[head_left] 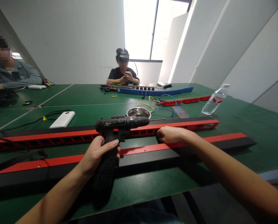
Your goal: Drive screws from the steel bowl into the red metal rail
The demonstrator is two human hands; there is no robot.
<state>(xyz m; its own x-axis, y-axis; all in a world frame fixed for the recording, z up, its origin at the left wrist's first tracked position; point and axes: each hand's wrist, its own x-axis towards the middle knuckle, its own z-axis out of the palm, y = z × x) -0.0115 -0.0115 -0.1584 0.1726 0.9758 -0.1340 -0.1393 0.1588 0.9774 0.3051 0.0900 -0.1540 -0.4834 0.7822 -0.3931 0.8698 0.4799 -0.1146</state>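
My left hand is wrapped round the grip of a black cordless drill, its long bit pointing to the right. Beneath the drill lies the nearer long red and black bar. A second red and black bar runs parallel behind it. My right hand is closed, fingers curled down, between the two bars near their right part. Its fingertips are turned away, so whatever they hold or touch is hidden. Just behind the drill's chuck stands a metal bowl with small dark pieces in it.
A clear water bottle stands at the right. White power bank and black cables are at the left. Farther back lie a blue strip, a red strip and loose wires. One person sits opposite, another at the left.
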